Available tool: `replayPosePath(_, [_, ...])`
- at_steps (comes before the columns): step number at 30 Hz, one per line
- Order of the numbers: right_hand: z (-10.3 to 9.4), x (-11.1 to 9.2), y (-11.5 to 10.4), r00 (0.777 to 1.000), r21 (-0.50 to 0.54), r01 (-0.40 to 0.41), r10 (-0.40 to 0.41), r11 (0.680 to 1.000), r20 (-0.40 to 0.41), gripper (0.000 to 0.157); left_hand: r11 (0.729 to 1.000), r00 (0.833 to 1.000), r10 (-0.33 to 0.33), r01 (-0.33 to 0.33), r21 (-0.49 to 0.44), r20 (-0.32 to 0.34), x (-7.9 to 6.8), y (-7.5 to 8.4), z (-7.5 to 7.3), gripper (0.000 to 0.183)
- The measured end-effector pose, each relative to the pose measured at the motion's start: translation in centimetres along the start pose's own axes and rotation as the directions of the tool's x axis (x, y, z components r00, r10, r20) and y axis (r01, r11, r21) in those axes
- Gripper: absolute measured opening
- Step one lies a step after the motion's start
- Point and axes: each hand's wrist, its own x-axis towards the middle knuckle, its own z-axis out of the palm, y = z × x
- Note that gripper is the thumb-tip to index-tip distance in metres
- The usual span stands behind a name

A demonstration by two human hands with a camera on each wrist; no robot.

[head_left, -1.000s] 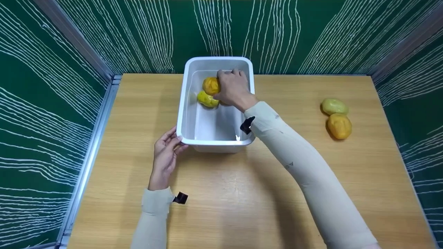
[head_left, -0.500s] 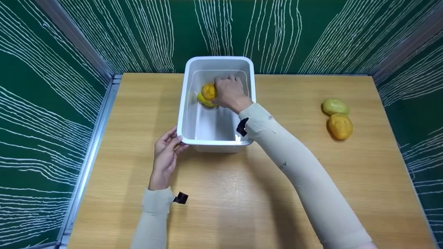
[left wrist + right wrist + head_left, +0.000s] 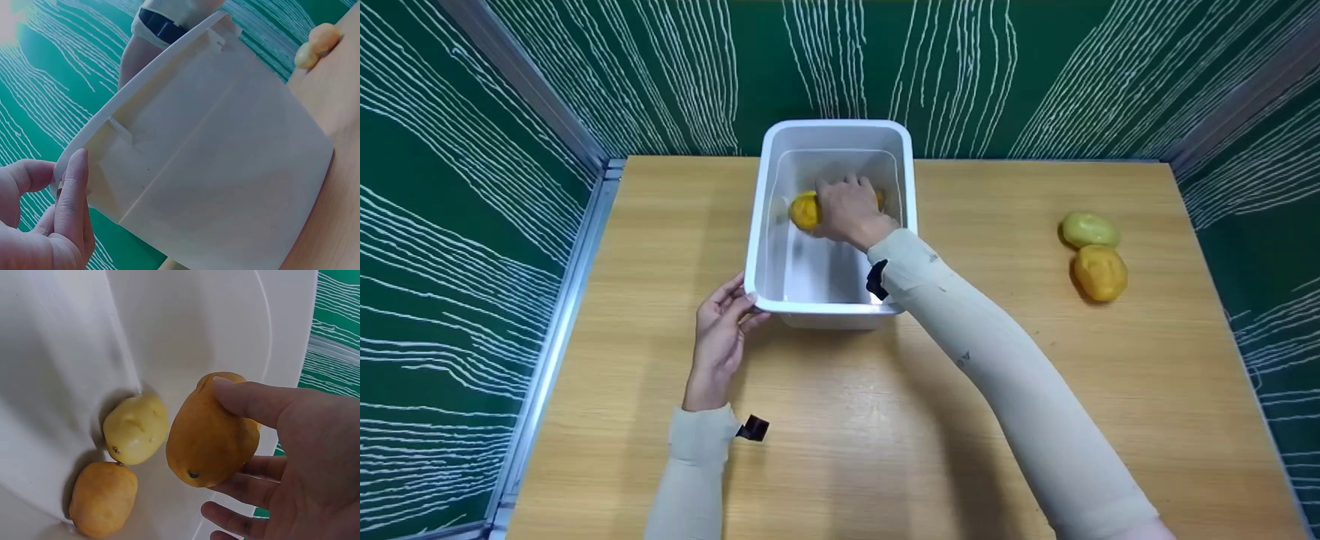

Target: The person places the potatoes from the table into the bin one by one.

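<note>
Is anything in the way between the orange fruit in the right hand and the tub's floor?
Possibly: the yellow fruit lies close below or just beyond the held orange fruit; whether directly underneath, I cannot tell. The right hand is inside the tub.

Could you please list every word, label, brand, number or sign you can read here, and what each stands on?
No text is readable.
Right sleeve: a small dark mark, possibly lettering, too small and blurred to read.
I see no lettering on the white bin or the held orange fruit.
</note>
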Motion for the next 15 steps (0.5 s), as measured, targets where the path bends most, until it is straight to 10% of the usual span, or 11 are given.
replayPosePath(15, [1.5,0.3,-0.7,0.997,-0.061,-0.023,0.027,0.998,0.074,0.063,1.0,1.0,-0.021,0.021,-0.012,-0.009,0.1,0.1,0.1,0.049])
